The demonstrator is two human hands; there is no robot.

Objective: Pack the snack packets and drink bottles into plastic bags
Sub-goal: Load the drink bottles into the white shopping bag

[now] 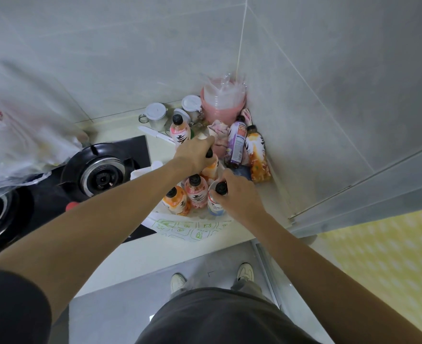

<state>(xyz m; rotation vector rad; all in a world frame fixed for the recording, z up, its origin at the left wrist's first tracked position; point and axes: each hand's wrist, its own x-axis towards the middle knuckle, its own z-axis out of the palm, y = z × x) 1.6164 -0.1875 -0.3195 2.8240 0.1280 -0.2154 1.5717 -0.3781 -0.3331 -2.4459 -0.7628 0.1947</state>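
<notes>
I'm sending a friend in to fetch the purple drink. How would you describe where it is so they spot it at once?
Go to the far corner of the counter where the two tiled walls meet, below the pink tub. The purple bottle leans there beside an orange bottle. It is the only one with a purple label; the others are orange, pink or white.
</notes>
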